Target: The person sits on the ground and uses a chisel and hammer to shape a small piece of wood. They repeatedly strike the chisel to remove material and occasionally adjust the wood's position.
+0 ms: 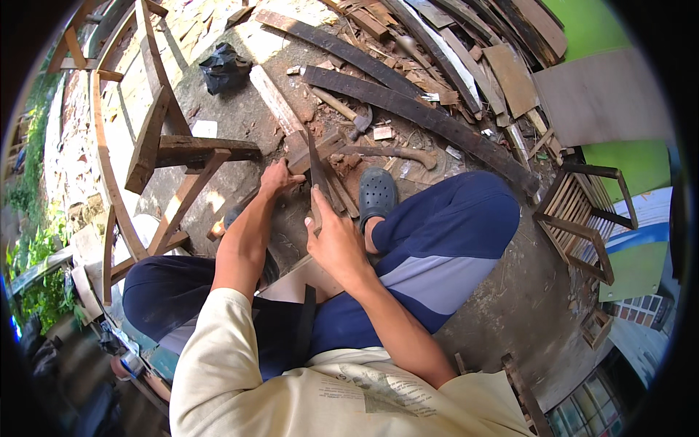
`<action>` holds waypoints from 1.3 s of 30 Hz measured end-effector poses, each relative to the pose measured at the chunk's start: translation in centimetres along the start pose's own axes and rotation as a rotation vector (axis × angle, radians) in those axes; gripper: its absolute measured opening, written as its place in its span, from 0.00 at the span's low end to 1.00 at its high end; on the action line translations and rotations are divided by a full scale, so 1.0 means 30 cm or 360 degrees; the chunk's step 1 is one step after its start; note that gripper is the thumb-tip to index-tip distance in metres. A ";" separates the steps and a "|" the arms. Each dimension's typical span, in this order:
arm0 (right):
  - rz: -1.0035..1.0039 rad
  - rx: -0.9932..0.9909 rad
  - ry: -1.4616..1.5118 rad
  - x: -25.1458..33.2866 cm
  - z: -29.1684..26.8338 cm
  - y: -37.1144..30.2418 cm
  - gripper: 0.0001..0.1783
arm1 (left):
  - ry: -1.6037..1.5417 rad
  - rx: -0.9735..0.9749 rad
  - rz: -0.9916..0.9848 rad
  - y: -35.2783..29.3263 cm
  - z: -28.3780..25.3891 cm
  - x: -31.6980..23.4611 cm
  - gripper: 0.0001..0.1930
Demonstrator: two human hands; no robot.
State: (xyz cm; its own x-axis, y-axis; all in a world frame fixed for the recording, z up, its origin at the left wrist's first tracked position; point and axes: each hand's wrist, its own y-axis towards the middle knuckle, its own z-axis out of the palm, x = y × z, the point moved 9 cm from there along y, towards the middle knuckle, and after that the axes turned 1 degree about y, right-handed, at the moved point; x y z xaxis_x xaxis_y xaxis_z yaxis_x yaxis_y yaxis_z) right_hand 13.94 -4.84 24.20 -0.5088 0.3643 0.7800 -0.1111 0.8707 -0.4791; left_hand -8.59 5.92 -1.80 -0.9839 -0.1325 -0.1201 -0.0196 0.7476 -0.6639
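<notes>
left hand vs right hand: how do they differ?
The left hand is on a wood piece; the right hand grips a saw, index finger extended along it. The left hand lies higher in the view, the right hand lower. Both are bare.

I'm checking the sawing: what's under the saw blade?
A piece of wood lies under the saw blade, the left hand at its near edge. The strip directly beneath the blade is covered, so any cut there cannot be seen.
</notes>
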 end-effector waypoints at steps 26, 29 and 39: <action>-0.0078 -0.0058 -0.0050 0.042 -0.056 -0.044 0.33 | -0.0465 0.0061 0.0054 -0.094 -0.036 -0.033 0.62; 0.0059 -0.0166 -0.0231 0.069 -0.009 0.024 0.28 | -0.0443 -0.0027 0.0081 -0.087 -0.042 -0.049 0.61; -0.0220 -0.0326 -0.0084 0.163 -0.110 -0.076 0.27 | -0.0411 -0.0150 0.0050 -0.068 -0.034 -0.044 0.64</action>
State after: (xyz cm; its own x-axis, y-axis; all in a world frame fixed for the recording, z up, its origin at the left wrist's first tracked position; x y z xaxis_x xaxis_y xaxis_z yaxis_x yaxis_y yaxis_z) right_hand 14.52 -3.96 30.44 -0.5453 0.2238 0.8078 -0.0102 0.9619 -0.2734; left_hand -7.42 5.23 0.46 -0.9065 -0.2610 -0.3319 -0.0184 0.8098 -0.5865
